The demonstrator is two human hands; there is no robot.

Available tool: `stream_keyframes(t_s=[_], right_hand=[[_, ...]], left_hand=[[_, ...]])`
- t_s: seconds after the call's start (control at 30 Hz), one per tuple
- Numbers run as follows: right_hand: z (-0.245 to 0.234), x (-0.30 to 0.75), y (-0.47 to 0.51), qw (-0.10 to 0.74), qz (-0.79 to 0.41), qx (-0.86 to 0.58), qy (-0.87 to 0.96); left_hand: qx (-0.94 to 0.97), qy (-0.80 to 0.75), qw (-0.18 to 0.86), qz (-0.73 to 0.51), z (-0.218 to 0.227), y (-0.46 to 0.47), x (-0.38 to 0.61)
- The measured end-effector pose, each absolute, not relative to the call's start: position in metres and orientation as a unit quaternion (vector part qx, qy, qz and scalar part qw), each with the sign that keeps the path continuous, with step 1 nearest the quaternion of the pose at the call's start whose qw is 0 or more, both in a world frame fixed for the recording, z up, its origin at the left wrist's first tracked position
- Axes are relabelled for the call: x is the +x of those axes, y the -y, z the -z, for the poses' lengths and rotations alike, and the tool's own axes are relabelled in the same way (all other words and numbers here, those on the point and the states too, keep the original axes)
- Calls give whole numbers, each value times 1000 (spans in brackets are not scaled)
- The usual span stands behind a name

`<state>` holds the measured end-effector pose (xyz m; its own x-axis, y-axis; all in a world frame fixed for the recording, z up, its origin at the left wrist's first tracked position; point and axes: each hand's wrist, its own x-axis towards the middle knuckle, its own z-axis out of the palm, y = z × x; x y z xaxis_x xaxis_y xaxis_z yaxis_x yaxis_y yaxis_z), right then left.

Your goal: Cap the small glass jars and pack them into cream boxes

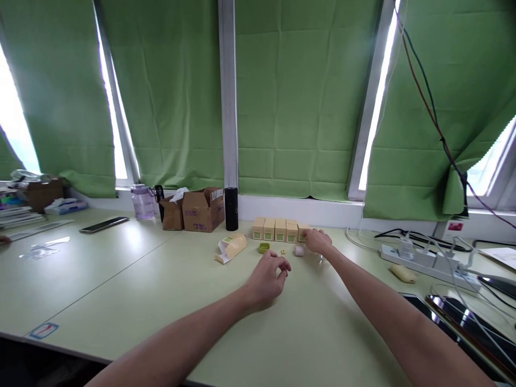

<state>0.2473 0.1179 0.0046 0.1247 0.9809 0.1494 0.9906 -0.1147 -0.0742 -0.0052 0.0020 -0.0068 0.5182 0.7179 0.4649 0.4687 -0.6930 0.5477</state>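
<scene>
Several small tan cardboard boxes [280, 230] stand upright in a row near the wall. My right hand [318, 240] reaches to the right end of the row, its fingers closed on the last small box [302, 231]. Nearer to me, my left hand [266, 277] hovers over the table with loosely bent fingers, a gap beside the thumb, and nothing visible in it. Just beyond it lie a green square piece [264, 248], a tiny yellowish bit [282, 252] and a pale lilac small piece [299, 251]. A torn-open tan box [231, 248] lies to their left. A small clear object [321, 259] is partly hidden under my right wrist.
At the back left stand a black cylinder [231, 209], an open brown carton [202, 210] and a purple water bottle [143, 202]. A power strip [427, 264] with cables and dark devices [463, 322] lie on the right. Another person's hand [5, 240] shows at the left edge.
</scene>
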Motion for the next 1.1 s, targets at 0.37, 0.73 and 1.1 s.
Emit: stream_keyframes(t_s=[0.37, 0.73, 1.1], right_hand=[[-5, 237, -128, 59, 47, -759, 647], [-26, 213, -67, 158, 97, -722, 666], [-2, 165, 37, 169, -70, -651, 737]], left_hand=[[865, -340, 154, -335, 10, -3, -6], [859, -377, 115, -326, 9, -11, -9], [772, -571, 29, -277, -8, -63, -29]])
